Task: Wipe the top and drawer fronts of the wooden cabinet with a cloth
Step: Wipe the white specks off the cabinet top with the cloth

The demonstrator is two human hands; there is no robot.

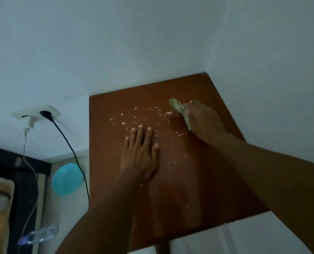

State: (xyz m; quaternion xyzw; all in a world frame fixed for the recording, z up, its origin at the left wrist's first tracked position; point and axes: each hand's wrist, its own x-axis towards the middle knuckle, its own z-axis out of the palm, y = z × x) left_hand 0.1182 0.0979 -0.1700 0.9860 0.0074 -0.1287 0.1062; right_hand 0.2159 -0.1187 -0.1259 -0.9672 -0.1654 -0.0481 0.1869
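Wood: reddish-brown cabinet top (pixel 171 189) fills the middle of my head view, pushed into the corner of two pale walls (pixel 116 43).
Crumbs: small white specks (pixel 145 118) lie scattered over the far half of the top, thickest just beyond my left fingertips, with a few strays nearer the front edge.
Left hand: my left hand (pixel 139 154) lies flat on the wood, palm down, fingers spread a little and pointing toward the back wall; it holds nothing.
Right hand: my right hand (pixel 203 121) presses down on the far right part of the top, fingers curled over the cloth.
Cloth: pale green cloth (pixel 180 109) is bunched under my right hand, sticking out past the fingers on the left side and touching the wood beside the crumbs.
Drawer fronts: I cannot see them from this angle.
Socket: white wall socket (pixel 35 112) sits left of the cabinet, with a white charger (pixel 29 123) and a black plug (pixel 46 114) in it.
Cables: black cable (pixel 70 149) runs down along the cabinet's left edge; white cable (pixel 27 158) hangs down further left.
Plate: turquoise plate (pixel 66 178) rests low on the left, beside the cabinet.
Bottle: clear plastic bottle (pixel 37 235) lies on its side at the lower left.
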